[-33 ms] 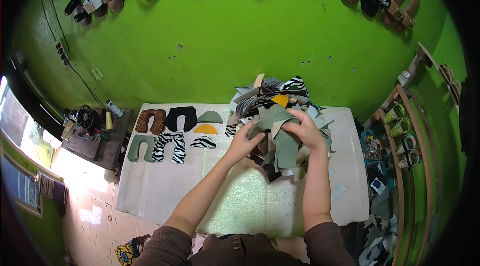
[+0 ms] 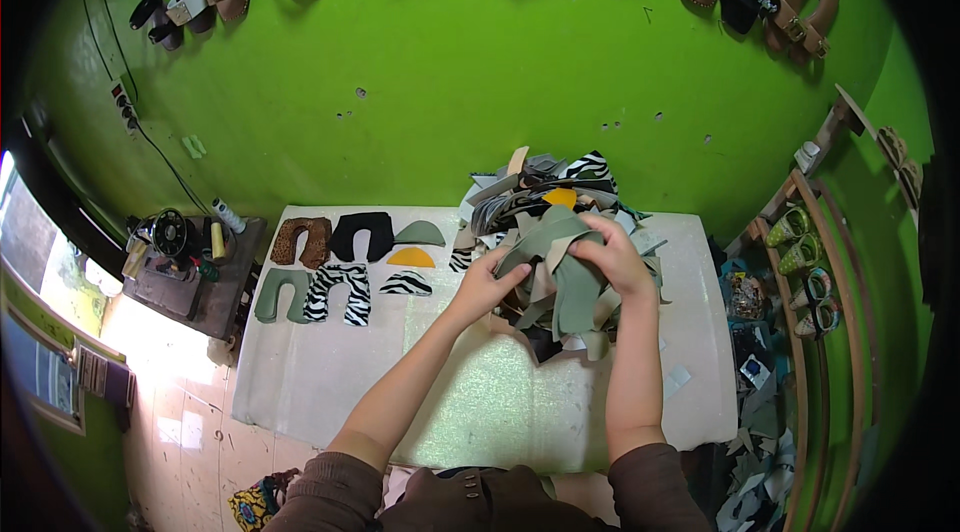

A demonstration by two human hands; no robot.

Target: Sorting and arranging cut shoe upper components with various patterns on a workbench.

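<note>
Over a heap of scraps, both my hands grip sage-green pieces of leather-like material [image 2: 575,297] with pale beige undersides. My left hand [image 2: 485,284] pinches the left edge between thumb and fingers. My right hand [image 2: 615,260] is closed on the upper right part, its thumb on top. How many pieces are between my fingers is hard to tell. Behind and below them lies the scrap pile [image 2: 500,202], with grey, black, zebra-striped and yellow bits. To the left, U-shaped cut pieces lie in stacks: leopard [image 2: 301,241], black [image 2: 362,236], green [image 2: 281,294] and zebra [image 2: 340,292].
Half-round pieces in green [image 2: 420,233], yellow [image 2: 411,258] and zebra [image 2: 406,283] lie beside the U-shapes on the white-covered table [image 2: 330,382]. A small dark side table [image 2: 190,287] holds tools and thread. Racks with shoes [image 2: 795,227] and more scraps [image 2: 760,422] stand right.
My right hand has shifted slightly, and the green material under it has turned a little, spreading wider below the thumb. My left hand stays nearly still.
</note>
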